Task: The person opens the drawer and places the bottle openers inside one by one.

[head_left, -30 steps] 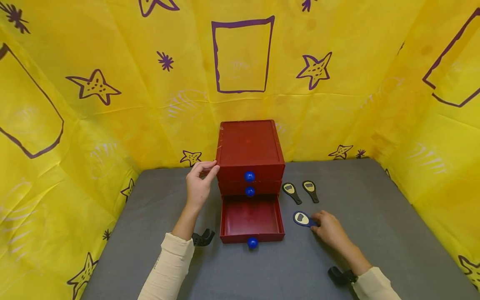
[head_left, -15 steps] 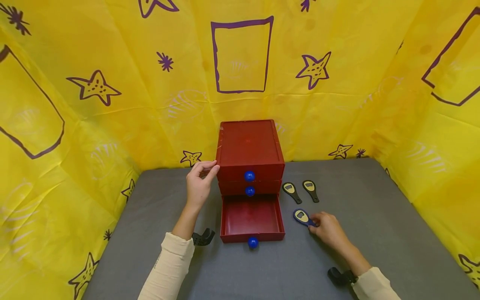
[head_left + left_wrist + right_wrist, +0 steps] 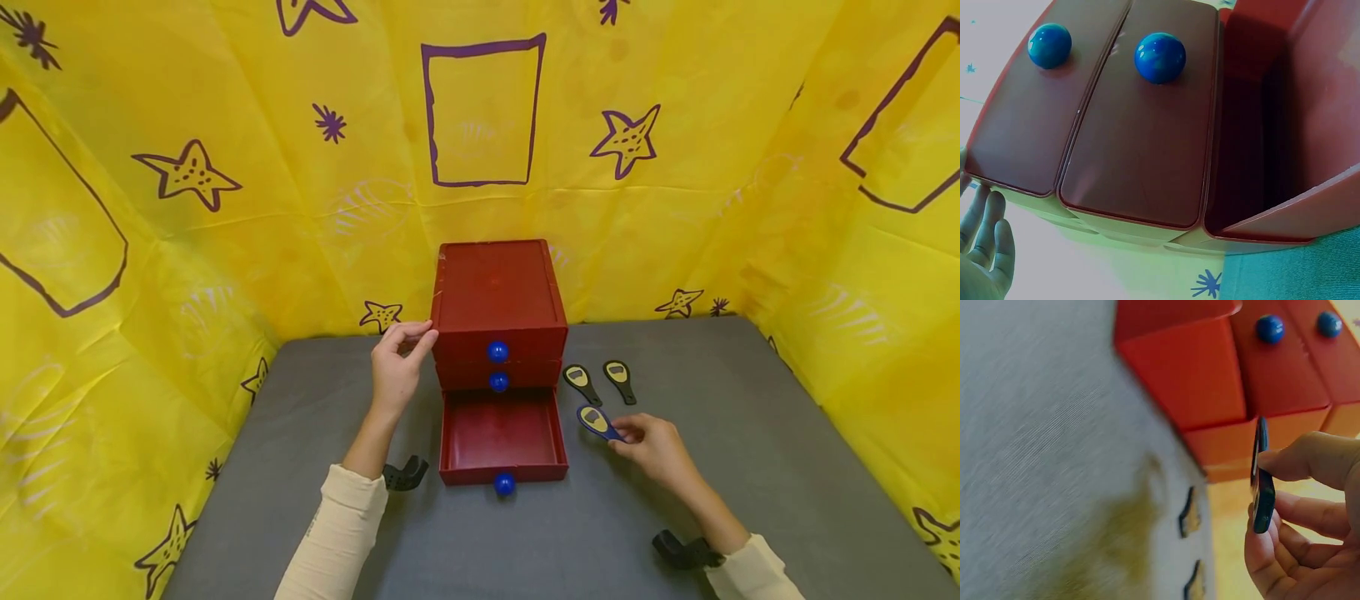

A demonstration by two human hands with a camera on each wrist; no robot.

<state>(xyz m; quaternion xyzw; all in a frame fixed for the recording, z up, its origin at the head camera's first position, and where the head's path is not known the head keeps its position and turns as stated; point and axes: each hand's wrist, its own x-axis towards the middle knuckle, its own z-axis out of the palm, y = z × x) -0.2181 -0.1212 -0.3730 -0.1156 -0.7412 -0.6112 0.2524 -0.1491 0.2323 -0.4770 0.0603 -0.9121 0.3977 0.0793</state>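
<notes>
In the head view my right hand pinches a blue bottle opener by its narrow end, between thumb and fingers. The right wrist view shows the opener edge-on and held off the table. My left hand touches the left front edge of a red drawer cabinet with its fingertips, the fingers nearly straight in the left wrist view. The cabinet's bottom drawer is pulled out with nothing inside. The top drawer and middle drawer are closed; each drawer has a blue ball knob.
Two black bottle openers, one nearer the cabinet and one farther right, lie on the grey table. Yellow cloth with purple drawings hangs behind the table and at both sides.
The right hand has lifted the blue bottle opener off the table and moved it a little up and left, toward the cabinet. The left hand stays at the cabinet edge.
</notes>
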